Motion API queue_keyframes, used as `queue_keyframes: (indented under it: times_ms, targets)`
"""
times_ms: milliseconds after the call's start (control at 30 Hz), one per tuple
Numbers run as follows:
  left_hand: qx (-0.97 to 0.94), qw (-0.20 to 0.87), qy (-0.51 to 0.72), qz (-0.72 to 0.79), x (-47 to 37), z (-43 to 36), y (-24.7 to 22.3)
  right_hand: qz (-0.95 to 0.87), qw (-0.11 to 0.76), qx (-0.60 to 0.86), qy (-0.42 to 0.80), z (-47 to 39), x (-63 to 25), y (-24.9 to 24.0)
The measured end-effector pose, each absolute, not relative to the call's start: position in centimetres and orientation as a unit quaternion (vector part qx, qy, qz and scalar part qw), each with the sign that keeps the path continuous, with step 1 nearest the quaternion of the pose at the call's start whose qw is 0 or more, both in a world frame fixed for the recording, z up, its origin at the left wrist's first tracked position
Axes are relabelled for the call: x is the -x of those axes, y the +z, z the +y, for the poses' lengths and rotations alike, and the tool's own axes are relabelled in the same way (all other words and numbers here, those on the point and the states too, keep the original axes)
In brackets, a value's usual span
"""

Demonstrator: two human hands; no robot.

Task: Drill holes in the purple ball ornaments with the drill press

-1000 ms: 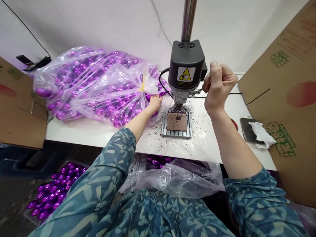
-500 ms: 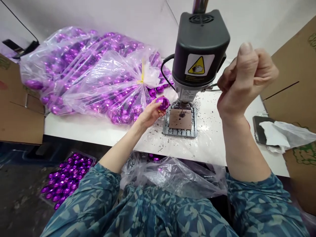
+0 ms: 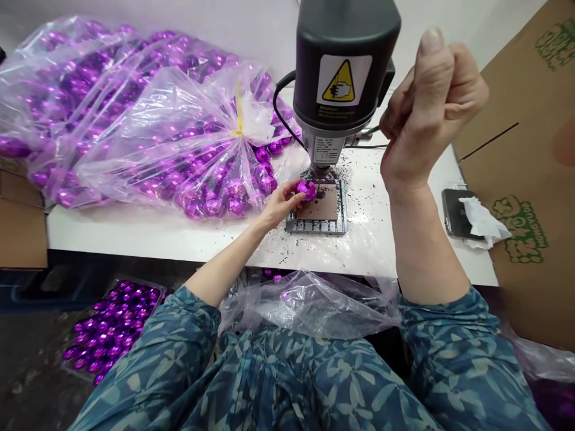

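"Left hand [image 3: 281,205]?"
"One, grasping a single purple ball [image 3: 306,190]. Ball located over the back left corner of the board [image 3: 326,209], near the lower end of the drill [image 3: 344,90]."
"Right hand [image 3: 431,114]?"
"One, clenched around the drill's handle [image 3: 371,130], mostly hiding it."

On the right of the white table [image 3: 135,236] lies a dark phone [image 3: 454,216], with crumpled white tissue [image 3: 485,221] partly over it, just beside a tall cardboard box [image 3: 489,161] printed with green lettering and a pale red spot. A second cardboard box [image 3: 22,221] stands at the left edge, above the dark, stained floor [image 3: 27,371]; a plain pale wall [image 3: 260,36] rises behind.
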State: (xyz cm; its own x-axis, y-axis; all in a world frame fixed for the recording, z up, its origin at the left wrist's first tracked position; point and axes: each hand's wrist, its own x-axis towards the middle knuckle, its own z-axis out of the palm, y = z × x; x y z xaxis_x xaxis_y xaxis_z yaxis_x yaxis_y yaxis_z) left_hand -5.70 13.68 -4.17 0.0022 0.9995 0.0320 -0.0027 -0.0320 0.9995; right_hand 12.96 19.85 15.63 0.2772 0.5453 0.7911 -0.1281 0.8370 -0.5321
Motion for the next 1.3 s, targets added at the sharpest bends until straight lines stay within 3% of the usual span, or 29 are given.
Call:
queue_keyframes:
  times_ms: [300, 633, 867, 1300]
  targets:
    - [-0.56, 0.445, 0.483, 0.505, 4.6, 14.4, -4.9, -0.563, 0.778, 0.187, 0.207, 19.9, -12.8, 15.5]
    - [-0.676, 0.276, 0.442, 0.521, 3.0, 13.8, -5.0, -0.562, 0.778, 0.206, 0.189, 20.0, -12.7, 15.5]
    - [-0.65, 0.312, 0.471, 0.509, 2.4, 13.8, -6.2, -0.54, 0.795, 0.137, 0.24, 19.2, -12.7, 15.6]
    - [-0.632, 0.339, 0.481, 0.505, 2.3, 13.6, -6.5, -0.541, 0.789, 0.229, 0.18, 16.0, -13.1, 12.5]
